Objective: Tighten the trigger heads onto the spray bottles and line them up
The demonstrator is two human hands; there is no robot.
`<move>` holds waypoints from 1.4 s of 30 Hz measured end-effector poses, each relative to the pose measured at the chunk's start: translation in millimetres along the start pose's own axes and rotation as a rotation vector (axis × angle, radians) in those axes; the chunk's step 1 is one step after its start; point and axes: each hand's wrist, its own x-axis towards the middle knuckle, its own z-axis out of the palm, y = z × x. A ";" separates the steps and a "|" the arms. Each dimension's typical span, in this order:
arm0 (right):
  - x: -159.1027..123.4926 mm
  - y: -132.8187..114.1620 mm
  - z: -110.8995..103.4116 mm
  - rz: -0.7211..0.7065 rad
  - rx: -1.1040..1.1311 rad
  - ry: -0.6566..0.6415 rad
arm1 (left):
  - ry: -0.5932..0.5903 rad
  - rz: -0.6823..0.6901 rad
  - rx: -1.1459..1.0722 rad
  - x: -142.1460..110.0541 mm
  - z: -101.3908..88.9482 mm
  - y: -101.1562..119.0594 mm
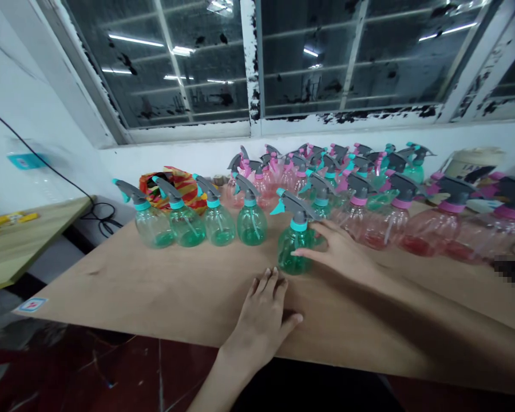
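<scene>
My right hand [337, 249] is closed around the side of a green spray bottle [292, 254] with a grey and turquoise trigger head, upright at the table. Flat on the wooden table [154, 292], just in front of that bottle, lies my left hand [261, 315], fingers stretched out and nothing under them that I can see. Left of the held bottle, several similar green spray bottles [218, 229] stand in a row, each with some green liquid low inside. To the right runs a row of clear pink spray bottles [384, 226] with pink collars.
Many more pink and turquoise spray bottles [300, 177] crowd the back by the wall. A red and yellow bag [175, 186] sits behind the left row. The window [253, 68] rises behind. At far left is another table [34, 240] with yellow items and a black cable [98, 210].
</scene>
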 end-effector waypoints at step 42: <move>4.4 43.3 -36.9 0.191 0.043 0.179 | 0.053 0.063 0.101 -3.0 25.4 -11.4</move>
